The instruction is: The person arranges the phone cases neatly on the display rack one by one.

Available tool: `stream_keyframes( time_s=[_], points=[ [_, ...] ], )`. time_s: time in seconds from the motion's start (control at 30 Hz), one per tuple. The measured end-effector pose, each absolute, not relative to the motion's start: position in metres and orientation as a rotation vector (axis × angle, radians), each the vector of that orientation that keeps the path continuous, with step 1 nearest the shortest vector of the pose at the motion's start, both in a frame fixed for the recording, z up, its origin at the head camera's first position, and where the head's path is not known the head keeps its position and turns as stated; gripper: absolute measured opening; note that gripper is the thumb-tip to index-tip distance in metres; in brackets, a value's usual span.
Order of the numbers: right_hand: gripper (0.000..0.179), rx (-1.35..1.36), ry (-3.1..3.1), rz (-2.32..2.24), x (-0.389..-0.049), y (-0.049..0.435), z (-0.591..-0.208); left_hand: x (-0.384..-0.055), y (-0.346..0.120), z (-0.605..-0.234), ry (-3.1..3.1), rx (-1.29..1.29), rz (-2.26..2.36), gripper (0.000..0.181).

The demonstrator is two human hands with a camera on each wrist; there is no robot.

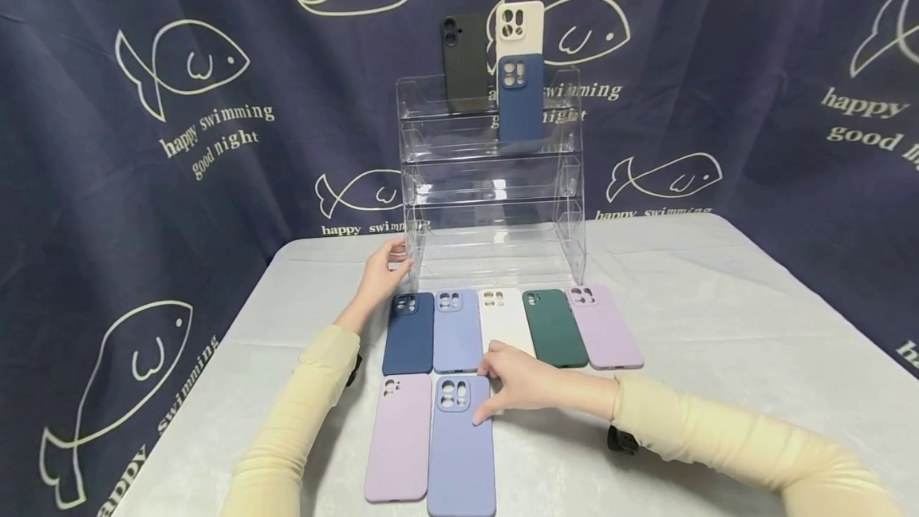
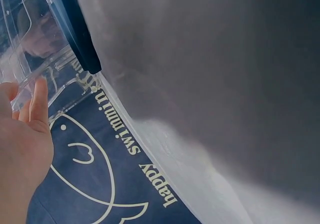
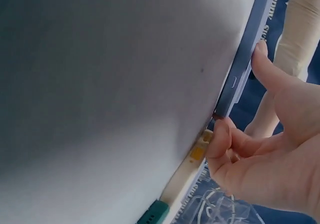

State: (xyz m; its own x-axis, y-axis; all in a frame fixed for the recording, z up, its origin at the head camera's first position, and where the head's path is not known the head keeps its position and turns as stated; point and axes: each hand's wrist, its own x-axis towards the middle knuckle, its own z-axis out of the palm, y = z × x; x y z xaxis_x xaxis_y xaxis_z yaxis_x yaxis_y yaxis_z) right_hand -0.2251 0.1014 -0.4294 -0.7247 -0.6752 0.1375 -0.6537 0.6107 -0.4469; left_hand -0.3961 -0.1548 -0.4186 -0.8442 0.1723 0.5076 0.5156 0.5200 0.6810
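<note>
My left hand (image 1: 383, 274) grips the left side edge of a clear tiered display rack (image 1: 495, 239); in the left wrist view its thumb and fingers (image 2: 38, 101) lie about the clear panel. My right hand (image 1: 522, 377) rests at the near periwinkle phone case (image 1: 462, 461). Its thumb touches that case's right side, while its bent fingertips (image 3: 220, 129) meet the table by the corners of the far periwinkle case (image 1: 457, 333) and the white case (image 1: 505, 321). Left of the near periwinkle case lies a lilac case (image 1: 399, 441).
The back row also holds a navy case (image 1: 409, 337), a green case (image 1: 556, 329) and another lilac case (image 1: 606, 329). Upright in the rack's upper tiers stand a black case (image 1: 465, 62), a cream case (image 1: 527, 26) and a blue case (image 1: 522, 106). A dark fish-print curtain (image 1: 301, 86) hangs behind the table.
</note>
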Motion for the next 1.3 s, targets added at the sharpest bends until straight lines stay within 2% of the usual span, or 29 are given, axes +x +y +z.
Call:
stream_keyframes(
  time_s=[0.6,0.77,1.03,1.3],
  points=[
    [0.039,-0.774,2.373,-1.239,-0.239,0.106,-0.409,-0.397,-0.161,-0.417,-2.383,-0.572,-1.252,0.041],
    [0.037,-0.775,2.327,-1.370,-0.241,0.107,-0.403,-0.396,-0.161,-0.416,-2.385,-0.570,-1.253,0.041],
    [0.022,-0.842,2.443,-1.422,-0.246,0.110,-0.390,-0.397,-0.159,-0.419,-2.378,-0.577,-1.254,0.041],
    [0.021,-0.835,2.344,-1.523,-0.252,0.115,-0.373,-0.397,-0.157,-0.421,-2.381,-0.585,-1.234,0.041]
  ],
)
